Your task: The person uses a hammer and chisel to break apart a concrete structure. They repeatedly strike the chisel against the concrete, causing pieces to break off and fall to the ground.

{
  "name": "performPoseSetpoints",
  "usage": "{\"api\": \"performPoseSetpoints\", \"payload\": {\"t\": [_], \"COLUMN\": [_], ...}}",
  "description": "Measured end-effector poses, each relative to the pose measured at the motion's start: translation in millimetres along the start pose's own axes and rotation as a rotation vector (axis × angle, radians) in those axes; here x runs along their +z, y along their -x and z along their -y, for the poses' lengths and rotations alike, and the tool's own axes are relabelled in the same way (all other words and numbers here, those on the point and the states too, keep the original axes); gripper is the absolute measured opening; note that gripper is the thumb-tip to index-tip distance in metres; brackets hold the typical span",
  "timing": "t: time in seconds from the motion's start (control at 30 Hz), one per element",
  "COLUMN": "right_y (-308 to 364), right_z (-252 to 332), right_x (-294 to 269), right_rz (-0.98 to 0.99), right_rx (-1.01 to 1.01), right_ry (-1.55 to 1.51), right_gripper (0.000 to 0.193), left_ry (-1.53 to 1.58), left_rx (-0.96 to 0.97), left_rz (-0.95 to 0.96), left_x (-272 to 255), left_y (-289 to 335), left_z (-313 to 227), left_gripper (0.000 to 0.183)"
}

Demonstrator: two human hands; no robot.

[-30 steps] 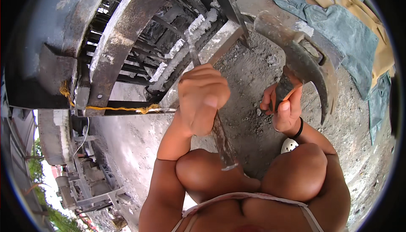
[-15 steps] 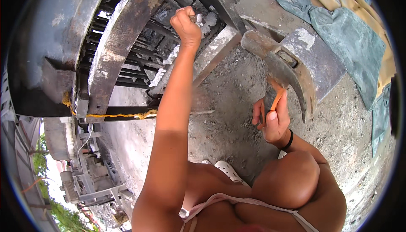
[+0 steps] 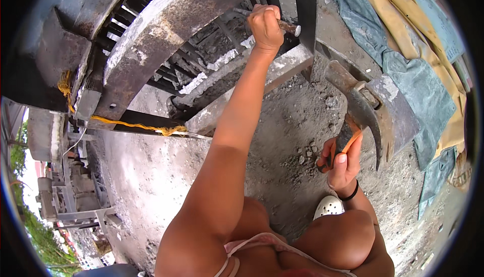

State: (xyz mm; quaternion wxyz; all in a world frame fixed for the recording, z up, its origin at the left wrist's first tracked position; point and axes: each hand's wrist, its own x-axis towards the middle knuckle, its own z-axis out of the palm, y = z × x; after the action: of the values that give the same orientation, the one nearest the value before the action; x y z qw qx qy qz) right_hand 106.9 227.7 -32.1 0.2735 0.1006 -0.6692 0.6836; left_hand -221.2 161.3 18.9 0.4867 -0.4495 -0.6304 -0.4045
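My left hand (image 3: pixel 266 31) is closed round a metal chisel (image 3: pixel 291 28), its blunt end sticking out to the right of my fist. A thin tip shows on the fist's left, over a slatted metal frame (image 3: pixel 229 36) with whitish crust (image 3: pixel 222 61) along it. Lower right, my right hand (image 3: pixel 346 167) grips a claw hammer (image 3: pixel 359 95) by its orange and black handle. The hammer's worn head is raised above the ground, its claw curving down to the right, apart from the chisel.
A rusty curved beam (image 3: pixel 164 27) bounds the frame on the left, with yellow rope (image 3: pixel 136 124) tied below. A grey metal plate (image 3: pixel 398 113) lies behind the hammer. Blue-green cloth (image 3: pixel 416 82) and tan cloth (image 3: pixel 448 100) drape at right. Rubble (image 3: pixel 302 156) covers the ground.
My view has shifted. The chisel in my left hand has turned, so more of its blunt end points right. My right hand still holds the hammer, which appears lower and farther right.
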Motion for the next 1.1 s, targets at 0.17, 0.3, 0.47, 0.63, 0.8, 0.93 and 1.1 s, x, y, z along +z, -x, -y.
{"api": "performPoseSetpoints", "payload": {"t": [0.17, 0.3, 0.47, 0.63, 0.8, 0.93, 1.1], "right_y": [-1.2, -1.8, -2.6, -13.5, -36.3, -59.1, -47.2], "right_z": [1.7, 5.3, 6.9, 10.6, 5.1, -15.4, -7.1], "right_x": [8.5, 19.4, 19.5, 17.6, 19.5, 23.9, 29.7], "right_rz": [0.071, 0.078, 0.114, 0.059, 0.023, 0.031, -0.011], "right_rx": [0.0, 0.022, 0.008, -0.109, -0.165, -0.17, -0.35], "right_ry": [0.068, 0.075, 0.126, 0.051, 0.227, 0.638, 0.298], "right_gripper": [0.063, 0.063, 0.061, 0.059, 0.058, 0.055, 0.053], "left_ry": [0.014, 0.099, 0.181, 0.339, 0.276, 0.171, 0.197], "left_rx": [-0.069, -0.115, -0.09, -0.077, -0.087, -0.013, -0.029], "left_rz": [-0.105, 0.031, 0.184, 0.141, 0.133, 0.031, 0.081], "left_x": [-0.2, -10.3, -18.7, -27.6, -31.9, -23.5, -31.0], "left_y": [-5.4, -3.8, -6.2, -7.9, -10.6, -12.4, -8.3], "left_z": [-2.0, 3.7, -0.7, 8.1, 7.2, 12.0, 16.0], "left_gripper": [0.018, 0.019, 0.023, 0.02, 0.013, 0.011, 0.015]}}
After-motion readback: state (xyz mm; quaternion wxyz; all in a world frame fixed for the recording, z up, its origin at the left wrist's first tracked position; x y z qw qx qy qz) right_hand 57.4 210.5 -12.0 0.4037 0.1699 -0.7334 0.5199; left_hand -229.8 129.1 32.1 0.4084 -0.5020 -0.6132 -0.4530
